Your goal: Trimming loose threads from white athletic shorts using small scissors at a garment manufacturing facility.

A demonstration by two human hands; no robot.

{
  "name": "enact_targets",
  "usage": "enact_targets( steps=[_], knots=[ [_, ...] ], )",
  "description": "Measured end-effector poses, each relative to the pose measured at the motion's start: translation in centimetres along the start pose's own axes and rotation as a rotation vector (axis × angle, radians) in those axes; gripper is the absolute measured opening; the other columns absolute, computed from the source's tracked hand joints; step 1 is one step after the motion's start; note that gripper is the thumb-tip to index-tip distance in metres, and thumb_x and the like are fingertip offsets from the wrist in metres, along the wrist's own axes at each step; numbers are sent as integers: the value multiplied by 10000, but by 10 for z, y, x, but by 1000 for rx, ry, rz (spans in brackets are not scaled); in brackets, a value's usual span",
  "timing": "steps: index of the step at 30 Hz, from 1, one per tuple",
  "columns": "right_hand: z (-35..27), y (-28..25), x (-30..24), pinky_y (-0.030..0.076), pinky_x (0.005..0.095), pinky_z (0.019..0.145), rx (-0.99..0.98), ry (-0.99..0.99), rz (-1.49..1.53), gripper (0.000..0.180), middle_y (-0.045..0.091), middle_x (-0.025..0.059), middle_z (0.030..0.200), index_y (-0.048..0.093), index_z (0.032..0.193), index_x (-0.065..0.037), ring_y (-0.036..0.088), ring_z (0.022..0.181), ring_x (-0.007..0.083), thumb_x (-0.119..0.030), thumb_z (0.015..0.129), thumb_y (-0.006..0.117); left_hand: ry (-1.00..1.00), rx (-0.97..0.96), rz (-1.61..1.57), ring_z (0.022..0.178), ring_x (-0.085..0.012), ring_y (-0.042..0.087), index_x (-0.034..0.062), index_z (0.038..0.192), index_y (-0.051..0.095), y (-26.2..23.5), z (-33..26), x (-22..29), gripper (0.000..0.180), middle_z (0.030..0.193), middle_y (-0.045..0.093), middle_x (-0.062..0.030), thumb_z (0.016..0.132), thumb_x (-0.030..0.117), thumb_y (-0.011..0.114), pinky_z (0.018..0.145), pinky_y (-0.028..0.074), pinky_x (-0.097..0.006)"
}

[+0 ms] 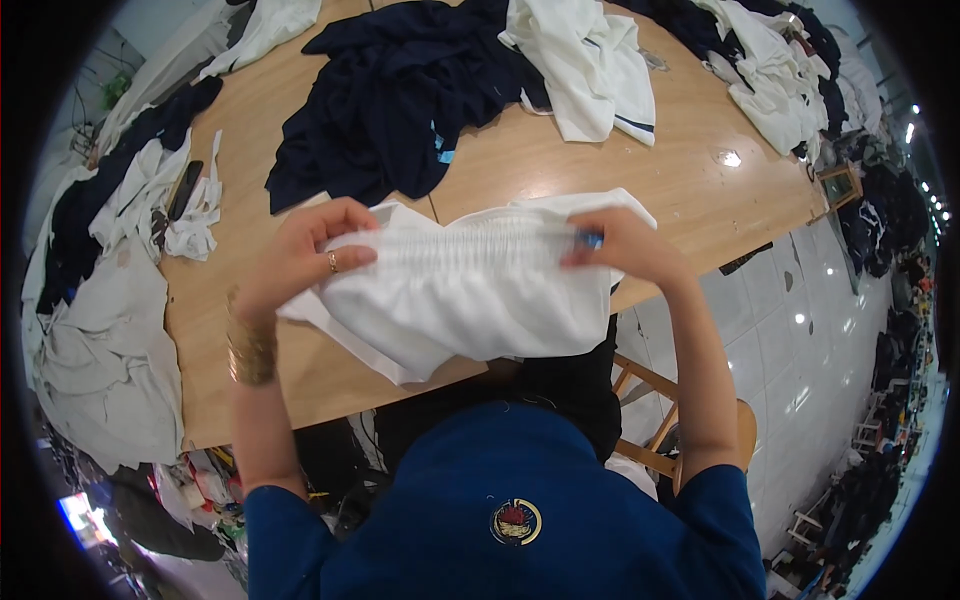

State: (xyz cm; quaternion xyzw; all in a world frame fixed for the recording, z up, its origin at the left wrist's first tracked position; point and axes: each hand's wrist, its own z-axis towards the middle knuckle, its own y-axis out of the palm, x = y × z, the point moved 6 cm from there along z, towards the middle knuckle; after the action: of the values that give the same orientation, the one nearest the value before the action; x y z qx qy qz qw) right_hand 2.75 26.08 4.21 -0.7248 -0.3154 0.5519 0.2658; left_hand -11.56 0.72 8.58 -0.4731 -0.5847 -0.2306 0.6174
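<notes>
Two pinches: left hand [312,252], right hand [632,245], fingers nearly closed on opposite ends of gathered band [480,246], white garment [470,315], over near edge of table [235,335]. Right fingertips blurred. Cloth likely light, limp; band probably stretchy, best hold.

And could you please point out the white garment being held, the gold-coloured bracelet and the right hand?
White garment [465,315]: head view, on the fabric below its gathered edge.
Gold-coloured bracelet [251,352]: head view, on its middle.
Right hand [634,244]: head view, on the back of the hand.
</notes>
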Motion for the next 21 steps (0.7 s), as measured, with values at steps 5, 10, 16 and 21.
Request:
enact_targets(
  steps=[5,10,16,21],
  knots=[
    [10,-59,-44,437,335,571,739,-177,-114,152,592,88,745,617,819,-106,570,650,271,-149,691,685,184,292,635,744,-118,544,26,914,625,-53,10,11,211,804,558,-37,706,10,655,661,437,-236],
    [-30,-47,-70,423,285,530,1080,-406,-202,352,582,-10,746,659,857,-143,543,587,162,48,562,654,671,966,909,704,-152,517,116,941,697,-29,-57,27,489,888,568,-51,588,-173,520,598,428,-255],
    [-47,63,1,414,282,562,643,-286,-298,449,611,-6,899,659,969,-168,568,676,166,39,573,616,262,552,846,881,-215,504,172,1110,633,63,-91,-103,568,1069,557,-54,614,-93,547,768,414,-318],
    [-61,77,4,429,276,581,586,-214,-215,437,623,-12,964,655,968,-150,582,702,174,42,578,608,124,497,829,972,-227,495,167,1140,601,94,-102,-115,548,1159,529,-52,638,-51,572,896,341,-347]
  ],
)
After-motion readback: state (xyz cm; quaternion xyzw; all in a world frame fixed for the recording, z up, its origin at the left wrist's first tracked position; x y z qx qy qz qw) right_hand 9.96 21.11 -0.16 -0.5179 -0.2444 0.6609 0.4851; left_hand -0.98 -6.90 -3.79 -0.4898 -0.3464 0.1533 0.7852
